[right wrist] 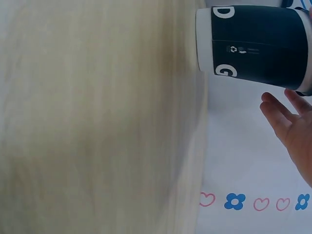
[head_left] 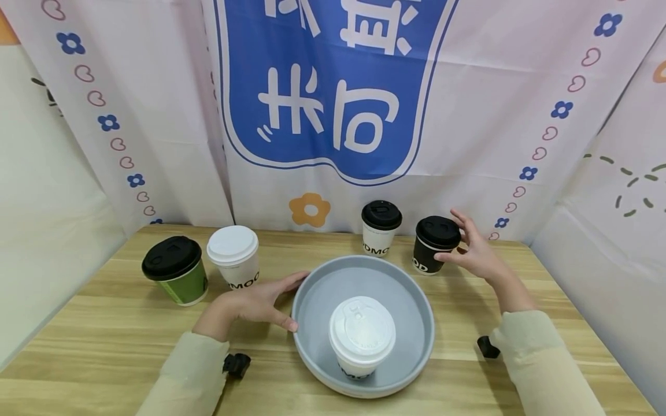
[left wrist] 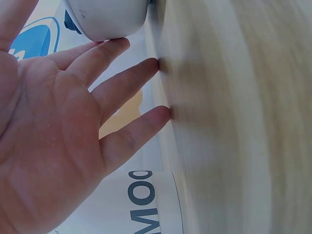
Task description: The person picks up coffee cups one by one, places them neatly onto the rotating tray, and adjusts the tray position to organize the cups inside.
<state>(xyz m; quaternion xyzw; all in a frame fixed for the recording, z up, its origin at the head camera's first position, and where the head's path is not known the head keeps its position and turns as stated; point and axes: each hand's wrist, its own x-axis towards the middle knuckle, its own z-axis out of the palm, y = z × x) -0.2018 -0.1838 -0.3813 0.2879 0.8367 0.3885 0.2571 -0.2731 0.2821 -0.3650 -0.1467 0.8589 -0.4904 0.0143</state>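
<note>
A round grey tray [head_left: 411, 289] lies on the table, and a white cup with a white lid [head_left: 362, 332] stands inside it. My left hand [head_left: 262, 300] is at the tray's left rim, thumb toward the front. Its fingers are spread; in the left wrist view, fingertips [left wrist: 119, 45] meet the tray's underside [left wrist: 117, 22] while others reach down to the tabletop. At the back right, a black cup with a black lid [head_left: 436, 245] stands upright. Close on its right side is my right hand [head_left: 473, 251], thumb in front and fingers extended near the lid.
Left of the tray stand a green cup with a black lid [head_left: 179, 271] and another white cup [head_left: 234, 257]. A white cup with a black lid [head_left: 381, 228] is behind the tray. A printed cloth [head_left: 468, 115] hangs along the table's back edge.
</note>
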